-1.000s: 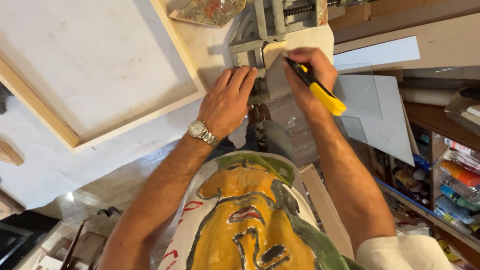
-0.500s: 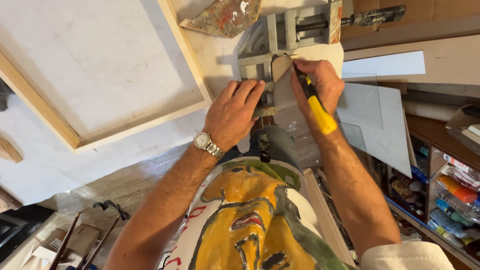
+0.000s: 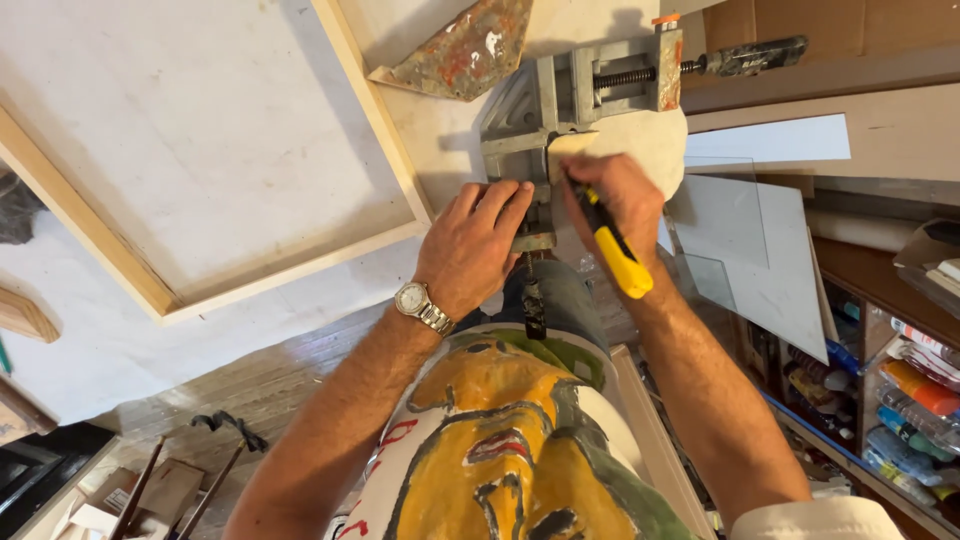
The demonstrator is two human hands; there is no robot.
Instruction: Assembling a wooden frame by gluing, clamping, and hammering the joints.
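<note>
Your right hand grips a yellow-and-black utility knife, tip at the pale wooden piece clamped in the grey metal corner clamp. Your left hand lies flat, fingers spread, on the clamp's near edge, beside the pale wooden frame's corner on the white bench.

yellow-black knife, grey clamp

The knife's blade tip is hidden behind the right hand.
</note>
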